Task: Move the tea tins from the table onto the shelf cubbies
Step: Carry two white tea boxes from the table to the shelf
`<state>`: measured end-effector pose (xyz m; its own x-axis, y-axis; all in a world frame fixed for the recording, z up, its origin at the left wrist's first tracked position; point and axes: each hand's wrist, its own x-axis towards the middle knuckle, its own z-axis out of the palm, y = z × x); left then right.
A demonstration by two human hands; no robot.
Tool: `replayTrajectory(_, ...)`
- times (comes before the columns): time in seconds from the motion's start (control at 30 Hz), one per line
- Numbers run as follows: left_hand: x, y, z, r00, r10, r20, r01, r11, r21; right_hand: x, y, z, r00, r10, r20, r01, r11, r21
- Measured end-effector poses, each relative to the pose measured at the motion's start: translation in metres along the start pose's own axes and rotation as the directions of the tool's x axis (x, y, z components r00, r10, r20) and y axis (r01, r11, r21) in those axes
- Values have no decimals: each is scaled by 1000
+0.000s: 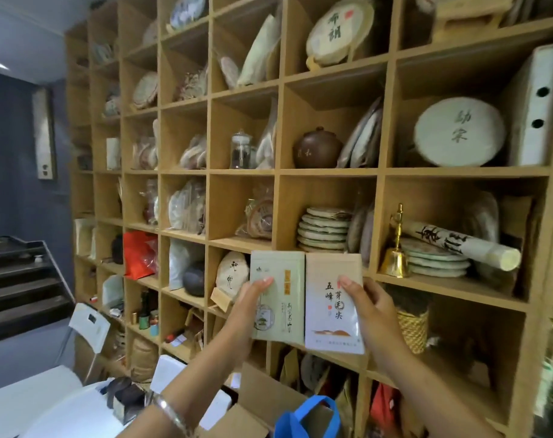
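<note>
Two flat tea packs held up side by side, edges touching, against the front of the wooden cubby shelf [328, 172], over the shelf edge below the stacked-cake cubby. Pale green flat tea pack with yellow label [276, 295] is in the left hand [248, 308]: thumb across its face, remaining fingers curled behind, pinching the left edge. Beige-and-white flat tea pack with black calligraphy [333, 303] is in the right hand [376, 314]: thumb on the face, other fingers behind, pinching the right edge. Silver bangle [171, 412] on the left wrist.

Shelf: light wood grid filling most of the view. Cubby right above the packs holds a stack of paper-wrapped round tea cakes [324, 230]. Next cubby right: small brass bell [395, 248], a rolled paper scroll with black characters [461, 246], more flat cakes. Row above: brown clay teapot [316, 150], a glass jar with lid [241, 151], a large white round tea cake with calligraphy [458, 131]. Red bag [139, 254] in a lower left cubby. Woven basket [414, 330] in the cubby right of the hands.

Below: open cardboard box [253, 403] and blue bag handles [309, 415] at the bottom edge. White folding chair [88, 330] by the shelf's lower left corner. Dark stairs [19, 279] and a dark blue wall on the left. Can't tell what surface the box sits on.
</note>
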<state>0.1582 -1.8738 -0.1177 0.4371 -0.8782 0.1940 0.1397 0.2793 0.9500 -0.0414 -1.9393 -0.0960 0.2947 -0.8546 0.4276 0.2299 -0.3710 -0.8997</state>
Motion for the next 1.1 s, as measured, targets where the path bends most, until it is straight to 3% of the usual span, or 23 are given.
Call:
replayTrajectory(0.3,155,31,26,989,140,53,-146,982,121,159,22,-5,995,-91,-45,89,995,-41)
replayTrajectory(0.53,263,40,29,971,196,135,-215,966,141,242,42,-1,994,-50,-96,42,995,-86)
replayTrajectory(0.8,330,10,37,937,146,317,-199,970,142,277,61,-2,977,-26,-211,-17,980,-199)
replayTrajectory(1.1,363,-38,34,925,101,367,-162,977,138,278,101,10,957,-32,-290,-59,952,-301)
